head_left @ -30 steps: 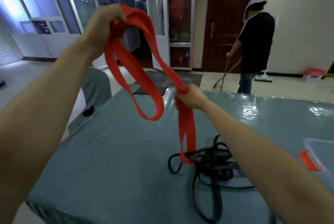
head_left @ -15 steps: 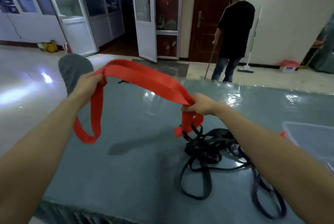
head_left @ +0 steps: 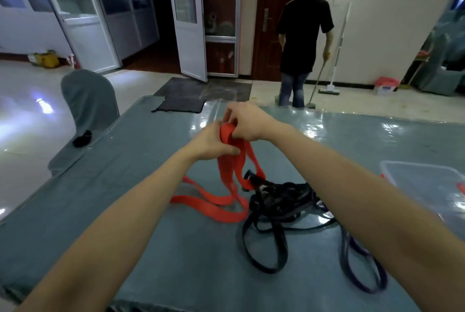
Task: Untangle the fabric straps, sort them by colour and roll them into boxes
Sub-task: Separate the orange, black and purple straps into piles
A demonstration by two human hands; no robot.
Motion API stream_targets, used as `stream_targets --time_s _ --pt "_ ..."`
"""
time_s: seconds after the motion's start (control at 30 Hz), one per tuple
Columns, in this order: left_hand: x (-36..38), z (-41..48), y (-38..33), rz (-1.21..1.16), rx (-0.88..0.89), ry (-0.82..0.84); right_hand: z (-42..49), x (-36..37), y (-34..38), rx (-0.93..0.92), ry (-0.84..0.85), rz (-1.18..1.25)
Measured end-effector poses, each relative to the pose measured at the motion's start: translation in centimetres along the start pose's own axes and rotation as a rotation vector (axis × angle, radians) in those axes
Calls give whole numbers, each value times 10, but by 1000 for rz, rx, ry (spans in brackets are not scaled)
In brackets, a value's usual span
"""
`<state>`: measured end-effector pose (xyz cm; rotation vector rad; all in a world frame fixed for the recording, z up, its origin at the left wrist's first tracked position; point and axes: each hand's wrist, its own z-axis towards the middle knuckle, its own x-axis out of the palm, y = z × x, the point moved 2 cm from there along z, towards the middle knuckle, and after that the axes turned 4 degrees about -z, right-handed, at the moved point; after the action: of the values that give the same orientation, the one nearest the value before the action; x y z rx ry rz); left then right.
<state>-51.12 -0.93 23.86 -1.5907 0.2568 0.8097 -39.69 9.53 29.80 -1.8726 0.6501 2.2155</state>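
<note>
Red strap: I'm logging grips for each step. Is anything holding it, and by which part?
Left hand and right hand both grip the red strap at its gathered top; its loops trail onto the table.

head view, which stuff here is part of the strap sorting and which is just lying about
Part of the job: red strap, gripped by left hand and right hand; black straps; purple strap; clear box.
Lying about: black cloth; small black object; covered chair.
</note>
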Motion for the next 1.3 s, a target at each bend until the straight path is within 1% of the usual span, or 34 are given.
stream_targets --time_s 0.07,0.1,0.13,0.17,0.2,0.23,0.27,0.3,0.33,0.37,0.47,0.5,0.53,0.57,0.63,0.67,0.7,0.8,0.83,0.9,0.93,0.97,1.0,1.03,1.1,1.13,1.17,1.2,1.23,1.27,1.3 --pt "6 9 4 17 -13 19 -8 7 -19 23 2 136" --pt "5 12 10 -12 -28 17 -19 15 -33 71 -10 269" --pt "1 13 16 -51 -48 -6 -36 27 -50 145 -70 408" --pt "-4 12 23 -104 -72 -47 -55 46 -68 240 -165 509" --pt "-9 10 31 -166 -102 -95 -75 71 -85 352 -230 549" --pt "-13 8 39 -235 -129 -136 -93 101 -96 455 -191 538" --pt "-17 5 43 -298 -147 -163 -108 133 -100 528 -49 508" --pt "-21 1 46 -343 -148 -175 -117 164 -99 557 114 481" --pt "-24 -3 47 -367 -136 -172 -119 189 -94 547 206 455" --pt "-26 -8 46 -378 -120 -158 -115 206 -89 522 209 423" --pt "-36 -29 42 -330 -74 -86 -83 214 -81 459 78 281" --pt "-40 -34 41 -309 -75 -77 -71 210 -81 430 102 222" --pt "-45 -37 42 -287 -88 -96 -60 205 -83 399 195 154" --pt "-49 -39 46 -260 -107 -141 -52 199 -84 372 323 66" --pt "-56 -38 60 -171 -150 -265 -43 182 -88 312 524 -98" --pt "-57 -38 70 -117 -182 -308 -42 171 -90 287 569 -125" --pt "-56 -38 80 -70 -216 -328 -40 158 -94 267 559 -96" --pt "-36 -36 105 -9 -299 -304 -37 120 -105 266 320 235" --pt "-27 -34 110 -26 -316 -301 -41 108 -108 257 287 298" --pt "-11 -28 118 -103 -343 -332 -58 91 -114 228 290 367" --pt "-6 -23 120 -123 -355 -360 -67 84 -120 262 205 456" --pt "-1 -17 122 -106 -360 -382 -77 77 -129 321 38 582" --pt "3 -12 123 -62 -365 -378 -86 71 -141 373 -120 658" --pt "8 -7 122 -6 -369 -330 -95 67 -150 388 -169 700" --pt "24 1 115 104 -368 -159 -114 62 -156 355 -35 667" --pt "33 5 110 139 -360 -111 -123 62 -164 366 -28 672" --pt "40 10 106 147 -349 -105 -132 58 -173 416 -123 741" --pt "46 14 101 122 -340 -122 -141 54 -185 484 -268 842" --pt "50 17 96 80 -338 -153 -151 50 -199 562 -409 884" --pt "51 21 90 51 -336 -190 -162 46 -214 624 -504 858" --pt "49 25 85 39 -332 -230 -173 44 -229 689 -534 802"
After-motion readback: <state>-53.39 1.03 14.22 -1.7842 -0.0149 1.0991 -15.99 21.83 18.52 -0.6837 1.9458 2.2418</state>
